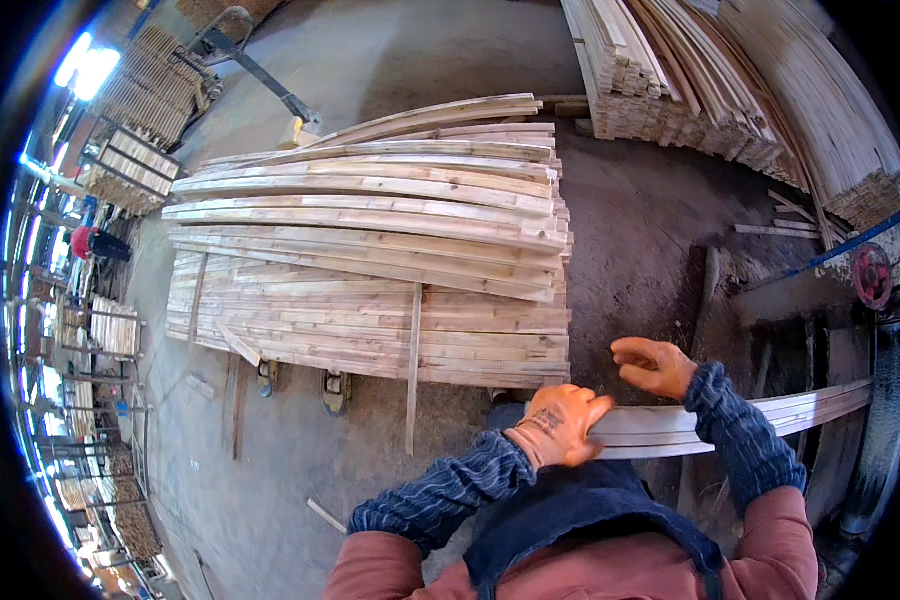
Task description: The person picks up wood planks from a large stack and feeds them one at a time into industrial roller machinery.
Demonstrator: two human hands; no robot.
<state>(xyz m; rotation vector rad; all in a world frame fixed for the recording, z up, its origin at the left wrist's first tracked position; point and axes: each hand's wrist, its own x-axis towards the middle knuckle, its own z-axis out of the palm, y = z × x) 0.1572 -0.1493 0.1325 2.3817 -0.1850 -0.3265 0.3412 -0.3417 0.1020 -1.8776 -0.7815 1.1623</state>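
My left hand, in an orange glove, is closed around the near end of a few pale wooden strips. They lie side by side in front of my apron and run off to the right. Just above the strips hovers my right hand, gloved in orange too, with its fingers stretched to the left and a gap at the thumb; nothing shows in it. Ahead and to the left is a wide stack of long wooden strips, its upper strips lying loose and slightly askew. The fingertips of my left hand are partly hidden.
Large timber stacks stand at the far right. A machine with a red handwheel and a metal roller is at the right, where the strips end. A pallet jack handle rises behind the stack. Another person is at the far left.
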